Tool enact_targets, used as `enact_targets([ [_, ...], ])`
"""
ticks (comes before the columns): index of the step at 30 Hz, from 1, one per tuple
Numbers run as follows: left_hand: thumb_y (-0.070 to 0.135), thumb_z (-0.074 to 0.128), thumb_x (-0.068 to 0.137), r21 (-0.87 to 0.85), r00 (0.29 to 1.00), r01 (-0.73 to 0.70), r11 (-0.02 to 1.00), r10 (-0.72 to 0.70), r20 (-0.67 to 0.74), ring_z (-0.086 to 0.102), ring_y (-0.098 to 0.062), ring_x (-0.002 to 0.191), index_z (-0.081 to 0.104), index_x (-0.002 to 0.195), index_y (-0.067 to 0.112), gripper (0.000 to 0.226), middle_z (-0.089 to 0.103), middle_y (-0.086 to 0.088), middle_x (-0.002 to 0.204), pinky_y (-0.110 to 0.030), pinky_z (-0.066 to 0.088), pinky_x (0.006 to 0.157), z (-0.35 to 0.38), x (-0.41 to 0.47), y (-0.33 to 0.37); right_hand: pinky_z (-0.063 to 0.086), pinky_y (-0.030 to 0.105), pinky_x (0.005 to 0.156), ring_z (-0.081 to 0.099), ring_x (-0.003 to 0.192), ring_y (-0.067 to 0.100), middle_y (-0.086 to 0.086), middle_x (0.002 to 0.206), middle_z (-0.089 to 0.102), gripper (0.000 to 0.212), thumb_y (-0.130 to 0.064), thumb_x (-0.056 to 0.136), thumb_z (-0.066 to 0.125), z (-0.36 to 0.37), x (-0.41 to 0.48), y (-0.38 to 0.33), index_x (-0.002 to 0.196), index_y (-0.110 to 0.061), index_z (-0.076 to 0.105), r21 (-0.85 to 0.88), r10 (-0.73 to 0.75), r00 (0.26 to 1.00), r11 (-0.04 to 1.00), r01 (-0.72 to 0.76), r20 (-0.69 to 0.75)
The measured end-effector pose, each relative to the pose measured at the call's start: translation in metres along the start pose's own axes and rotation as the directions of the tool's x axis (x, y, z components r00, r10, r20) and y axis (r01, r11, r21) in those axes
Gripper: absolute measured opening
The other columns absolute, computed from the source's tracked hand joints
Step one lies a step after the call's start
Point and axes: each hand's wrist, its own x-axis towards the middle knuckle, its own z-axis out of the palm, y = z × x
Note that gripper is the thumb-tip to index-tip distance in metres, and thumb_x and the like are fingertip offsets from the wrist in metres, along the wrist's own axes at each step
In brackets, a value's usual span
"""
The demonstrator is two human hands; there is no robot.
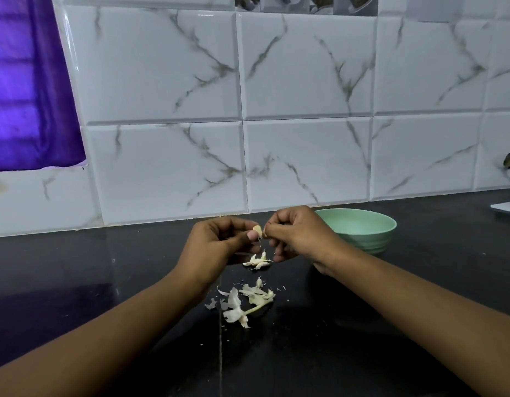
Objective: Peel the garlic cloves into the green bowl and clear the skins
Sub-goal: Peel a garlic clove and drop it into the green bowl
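My left hand (216, 243) pinches a small pale garlic clove (258, 230) between thumb and fingers, held above the black counter. My right hand (295, 232) meets it from the right, its fingertips pinching at the clove's skin. The green bowl (368, 229) stands just behind and to the right of my right hand; its inside is partly hidden. A few unpeeled cloves (258, 260) lie on the counter below my hands. Nearer to me lies a heap of garlic skins and a stem (245, 300).
The black counter (105, 267) runs back to a white marbled tile wall (305, 153). A purple curtain (27, 90) hangs at the upper left. A white flat object (505, 209) sits at the far right edge. Tiny skin flecks are scattered near the heap.
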Motion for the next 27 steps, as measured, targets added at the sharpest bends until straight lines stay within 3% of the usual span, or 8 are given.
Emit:
enact_targets([
  [5,0.007,0.061,0.088,-0.088,0.993,0.113,0.990,-0.110,0.046,0.071,-0.017,0.071,0.065,0.090,0.010,0.006,0.073,-0.005,0.086,-0.037,0.057,0.070,-0.001,0.001,0.000,0.052,0.025,0.046,0.048,0.041,0.008,0.003,0.057,0.054,0.019,-0.008,0.089,0.055,-0.005,0.000,-0.003,0.071,-0.006,0.061,-0.012,0.066,0.998,0.998,-0.065,0.026],
  [11,0.006,0.059,0.089,-0.113,0.990,0.137,0.984,-0.133,0.042,0.068,-0.013,0.060,0.065,0.088,0.011,0.008,0.072,-0.003,0.079,-0.023,0.051,0.048,-0.005,0.001,0.005,0.049,0.023,0.046,0.050,0.045,0.007,0.000,0.059,0.061,0.019,-0.009,0.091,0.054,-0.014,-0.001,-0.007,0.080,-0.005,0.069,-0.145,0.064,0.974,0.989,-0.033,0.216],
  [17,0.005,0.060,0.089,-0.052,0.990,0.136,0.989,-0.133,0.054,0.066,-0.011,0.060,0.068,0.093,0.014,0.012,0.071,0.001,0.079,-0.022,0.051,0.048,-0.007,0.001,0.006,0.046,0.021,0.047,0.049,0.045,0.006,-0.001,0.059,0.062,0.010,-0.010,0.083,0.068,-0.014,-0.004,-0.005,0.073,-0.011,0.070,-0.233,0.036,0.930,0.971,0.054,0.365],
  [22,0.009,0.064,0.086,0.016,0.993,0.101,0.995,-0.102,0.053,0.066,-0.010,0.060,0.069,0.093,0.015,0.010,0.072,0.002,0.078,-0.024,0.051,0.050,-0.008,0.001,0.004,0.044,0.022,0.045,0.048,0.046,0.008,-0.005,0.055,0.059,0.019,-0.010,0.074,0.079,-0.012,-0.004,-0.004,0.066,-0.016,0.062,-0.263,-0.028,0.941,0.957,0.122,0.336],
  [27,0.009,0.067,0.085,0.048,0.996,0.088,0.995,-0.089,0.027,0.066,-0.011,0.060,0.069,0.088,0.015,0.008,0.074,-0.002,0.080,-0.024,0.050,0.052,-0.008,0.002,0.003,0.054,0.026,0.051,0.063,0.056,0.011,-0.004,0.063,0.062,0.016,0.000,0.081,0.069,-0.018,0.001,-0.004,0.077,-0.015,0.063,-0.199,-0.081,0.971,0.972,0.127,0.225],
])
